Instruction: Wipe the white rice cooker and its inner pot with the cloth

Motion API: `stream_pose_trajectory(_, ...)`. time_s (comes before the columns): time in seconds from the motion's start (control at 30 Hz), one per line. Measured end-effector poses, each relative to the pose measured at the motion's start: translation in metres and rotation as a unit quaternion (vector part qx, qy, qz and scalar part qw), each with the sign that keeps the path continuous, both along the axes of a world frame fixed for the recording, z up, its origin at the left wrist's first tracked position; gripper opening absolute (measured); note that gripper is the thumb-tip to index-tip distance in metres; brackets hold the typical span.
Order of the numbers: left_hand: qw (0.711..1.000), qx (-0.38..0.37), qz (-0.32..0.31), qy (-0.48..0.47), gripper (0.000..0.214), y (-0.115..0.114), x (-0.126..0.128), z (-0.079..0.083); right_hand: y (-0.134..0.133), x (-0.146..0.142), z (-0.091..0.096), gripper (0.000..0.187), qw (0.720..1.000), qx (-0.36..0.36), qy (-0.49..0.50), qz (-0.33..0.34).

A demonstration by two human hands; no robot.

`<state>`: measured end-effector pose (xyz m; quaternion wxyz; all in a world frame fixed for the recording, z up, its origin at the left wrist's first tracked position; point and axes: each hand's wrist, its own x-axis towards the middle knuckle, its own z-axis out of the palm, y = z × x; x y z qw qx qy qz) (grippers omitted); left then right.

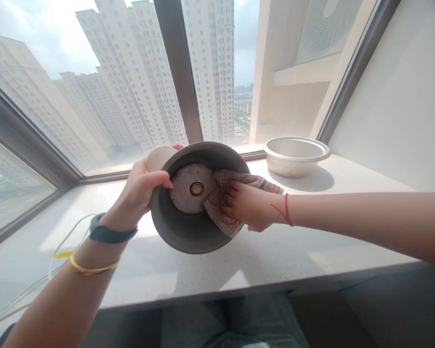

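Observation:
My left hand (142, 187) grips the rim of a round grey rice-cooker body (183, 229), tilted so that its inside faces me. At its bottom sits a pale heating plate (186, 191) with a brass centre. My right hand (247, 206) reaches inside, fingers closed on a checked pinkish cloth (229, 180) pressed against the inner wall beside the plate. A dark band and a yellow band ring my left wrist, a red string my right.
A white inner pot (296, 154) stands on the windowsill counter (286, 251) at the back right. A thin white cable (63, 241) with a yellow tie runs along the left. Window glass and its frame rise just behind; a wall closes the right side.

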<state>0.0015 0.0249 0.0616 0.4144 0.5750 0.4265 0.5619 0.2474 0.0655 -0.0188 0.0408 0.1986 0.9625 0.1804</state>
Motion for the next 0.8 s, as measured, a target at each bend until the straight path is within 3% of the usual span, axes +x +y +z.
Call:
stream_pose_trajectory(0.1,0.996,-0.045,-0.050,0.066,0.063,0.012,0.004,0.022,-0.014,-0.009,-0.010,0.064,0.996,0.035,-0.058,0.056)
stream_pose_trajectory(0.23,0.989,-0.069,-0.082,0.101,0.061,0.036,0.010,0.038,-0.031,-0.026,-0.013,0.039,0.996,-0.060,-0.011,0.062)
stream_pose_trajectory(0.4,0.991,-0.065,-0.009,0.114,0.061,0.062,0.013,0.049,-0.038,-0.041,-0.007,0.032,0.993,-0.100,0.034,0.043)
stream_pose_trajectory(0.47,0.989,-0.057,0.006,0.137,0.063,0.063,0.011,0.052,-0.036,-0.041,-0.004,0.026,0.992,-0.110,0.049,0.035)
stream_pose_trajectory(0.53,0.989,-0.002,0.052,0.137,0.072,0.051,0.009,0.048,-0.034,-0.041,-0.003,0.023,0.991,-0.113,0.064,0.030)
stream_pose_trajectory(0.6,0.979,0.088,0.160,0.094,0.084,0.025,0.008,0.030,-0.033,-0.040,-0.004,0.023,0.990,-0.113,0.077,0.029)
stream_pose_trajectory(0.7,0.936,0.141,0.321,-0.029,0.096,-0.023,0.013,-0.026,-0.035,-0.042,-0.005,0.021,0.989,-0.114,0.089,0.035)
stream_pose_trajectory(0.73,0.939,0.097,0.324,-0.057,0.104,-0.037,0.015,-0.051,-0.036,-0.044,-0.006,0.021,0.989,-0.116,0.089,0.038)
stream_pose_trajectory(0.8,0.958,-0.040,0.262,-0.113,0.104,-0.057,0.019,-0.099,-0.039,-0.046,-0.006,0.019,0.989,-0.117,0.084,0.042)
